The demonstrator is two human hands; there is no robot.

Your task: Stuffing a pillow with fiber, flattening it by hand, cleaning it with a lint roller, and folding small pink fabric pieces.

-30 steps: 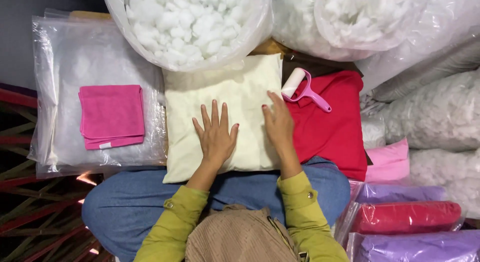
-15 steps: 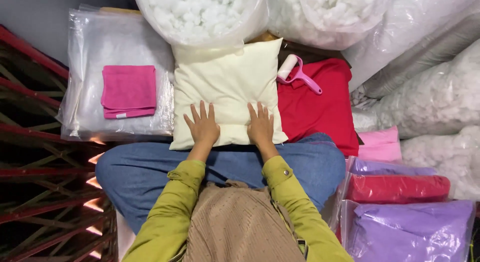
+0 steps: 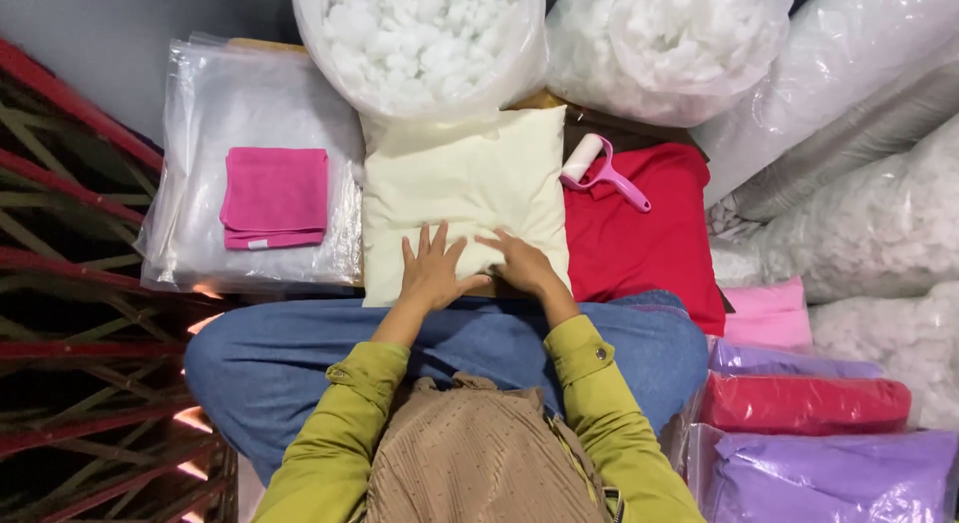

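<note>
A cream pillow (image 3: 465, 178) lies in front of my crossed legs, its far edge under a plastic bag of white stuffing (image 3: 420, 38). My left hand (image 3: 432, 270) lies flat on the pillow's near edge, fingers spread. My right hand (image 3: 519, 263) rests beside it, fingers pointing left and touching the pillow near my left thumb. Neither hand holds anything. A pink lint roller (image 3: 602, 169) lies on a red fabric piece (image 3: 639, 228) to the right of the pillow.
A folded pink cloth (image 3: 275, 196) sits on a stack of clear plastic bags (image 3: 215, 103) at left. More bags of white stuffing (image 3: 669, 43) fill the back and right. Bagged purple (image 3: 829, 478), red (image 3: 804, 403) and pink cushions lie at lower right. Dark red bars run along the left.
Both hands slid back from the pillow's middle to its near edge and drew together. The right hand turned its fingers toward the left hand. The view shifted slightly.
</note>
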